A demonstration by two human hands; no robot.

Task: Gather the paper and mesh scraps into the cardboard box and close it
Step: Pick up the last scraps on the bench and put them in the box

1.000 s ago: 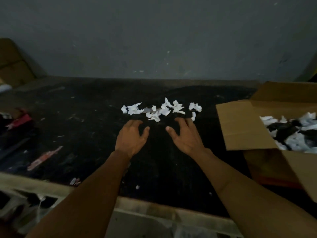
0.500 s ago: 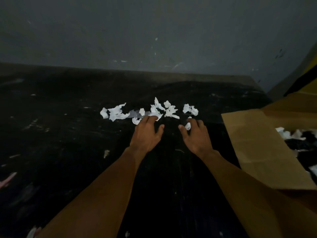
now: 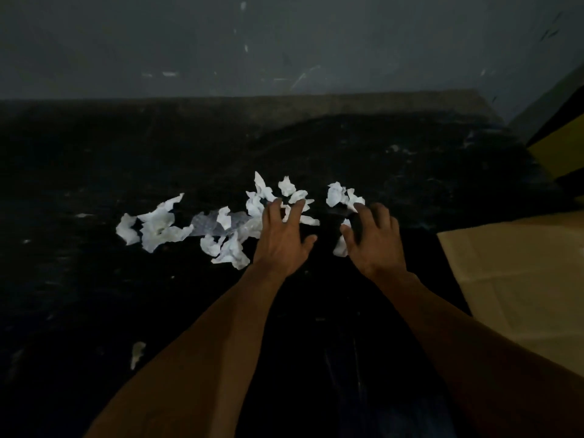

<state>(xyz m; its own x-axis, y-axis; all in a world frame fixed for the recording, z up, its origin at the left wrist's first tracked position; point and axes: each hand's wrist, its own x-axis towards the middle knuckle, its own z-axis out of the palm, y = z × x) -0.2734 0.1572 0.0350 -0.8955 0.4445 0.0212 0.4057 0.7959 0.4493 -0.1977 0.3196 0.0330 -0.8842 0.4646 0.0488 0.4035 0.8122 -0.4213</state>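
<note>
Now reached: crumpled white paper scraps (image 3: 158, 227) and a clear mesh piece (image 3: 215, 223), strewn across the dark tabletop (image 3: 94, 295). Left hand (image 3: 281, 240) and right hand (image 3: 373, 241), splayed open, fingertips newly touching them, ready to rake. Brown cardboard box flap (image 3: 521, 279) at right, unclosed.

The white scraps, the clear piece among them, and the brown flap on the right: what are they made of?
White scraps: likely paper, matte, crumpled with torn edges.
Clear piece: perhaps plastic film or fine mesh, translucent and faintly shiny; too dim to tell.
Brown flap: cardboard, matte, flat, with fold creases.
</note>
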